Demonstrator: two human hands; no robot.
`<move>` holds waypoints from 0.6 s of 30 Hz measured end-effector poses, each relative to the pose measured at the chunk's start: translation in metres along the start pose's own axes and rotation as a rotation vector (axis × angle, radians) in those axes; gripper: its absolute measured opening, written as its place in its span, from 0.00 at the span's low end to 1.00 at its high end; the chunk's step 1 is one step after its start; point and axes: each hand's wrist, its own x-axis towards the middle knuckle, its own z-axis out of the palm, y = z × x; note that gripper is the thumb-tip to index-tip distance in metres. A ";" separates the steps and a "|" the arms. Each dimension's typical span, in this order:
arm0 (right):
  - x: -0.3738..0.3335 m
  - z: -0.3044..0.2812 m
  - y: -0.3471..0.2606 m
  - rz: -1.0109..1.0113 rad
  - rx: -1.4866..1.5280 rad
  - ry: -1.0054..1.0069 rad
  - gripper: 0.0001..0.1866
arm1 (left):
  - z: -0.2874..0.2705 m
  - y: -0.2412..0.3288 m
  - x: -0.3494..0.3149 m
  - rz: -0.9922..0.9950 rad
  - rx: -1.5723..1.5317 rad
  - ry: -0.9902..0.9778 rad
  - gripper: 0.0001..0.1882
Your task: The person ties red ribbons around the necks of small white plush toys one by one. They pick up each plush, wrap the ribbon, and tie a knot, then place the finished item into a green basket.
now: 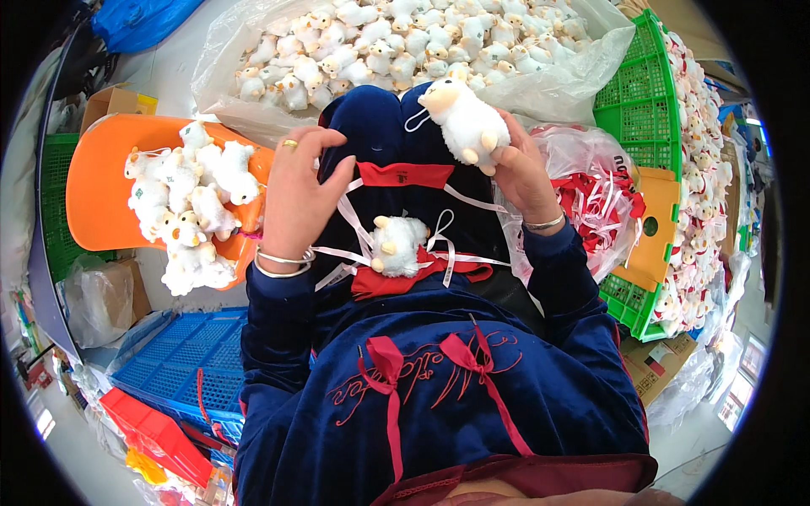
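A small white plush sheep (466, 120) with a beige face and feet and a white hanging loop is pinched in my right hand (525, 169), above my right knee. My left hand (305, 187) hovers over the other thigh, thumb and fingers apart, holding nothing. Between the hands a red cloth piece (407, 174) with white ribbons lies across my lap. Closer to my body, a second plush sheep (398, 244) rests on more red cloth (384, 282), white ribbons spreading to both sides.
A large clear plastic bag (582, 88) of white plush toys lies ahead. Several more sit on an orange chair (97, 181) at left. At right are a bag of red ribboned cloths (591, 202), a green crate (637, 110) and many red-and-white toys (696, 185). Blue crates (186, 363) stand lower left.
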 end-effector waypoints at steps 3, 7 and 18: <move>0.000 0.002 -0.001 -0.002 0.070 -0.018 0.38 | 0.016 0.014 -0.004 0.327 0.084 -0.215 0.09; 0.002 0.004 0.003 -0.028 0.071 -0.075 0.46 | 0.055 -0.002 -0.001 0.288 0.429 -0.327 0.07; -0.031 0.028 -0.002 0.007 0.155 -0.119 0.60 | 0.068 -0.004 0.007 -0.505 -0.676 -0.322 0.13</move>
